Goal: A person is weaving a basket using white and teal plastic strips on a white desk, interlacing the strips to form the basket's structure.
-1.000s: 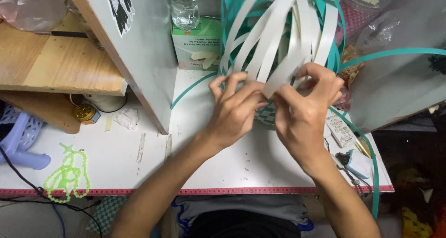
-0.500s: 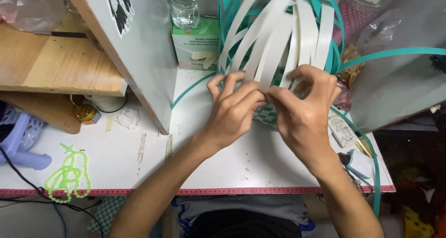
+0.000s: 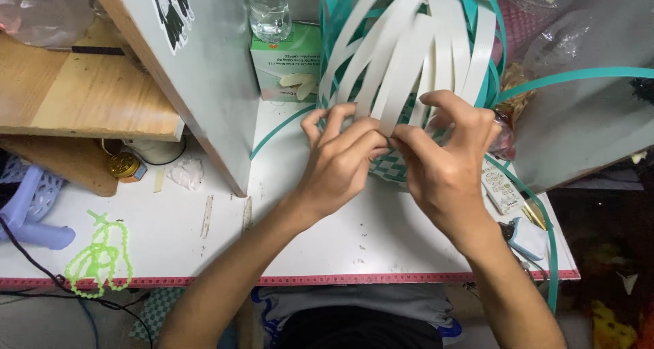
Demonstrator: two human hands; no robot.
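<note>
A half-woven basket of white and teal plastic strips (image 3: 409, 56) stands on the white table (image 3: 327, 233), its loose strips fanning upward. A checked woven base shows between my hands. My left hand (image 3: 344, 162) grips the near side of the weave, fingers curled over a white strip. My right hand (image 3: 446, 162) pinches the same white strip right beside it, thumb meeting my left fingertips. A long teal strip (image 3: 579, 75) arcs off to the right from the basket.
A grey panel of a wooden shelf (image 3: 197, 76) stands at the left. A green box (image 3: 289, 63) with a clear bottle (image 3: 267, 8) sits behind the basket. A green bead chain (image 3: 102, 257) lies front left; small tools (image 3: 521, 236) lie at the right edge.
My hands have drawn closer together on the white strip, and the right hand has shifted slightly left. The strips have barely moved.
</note>
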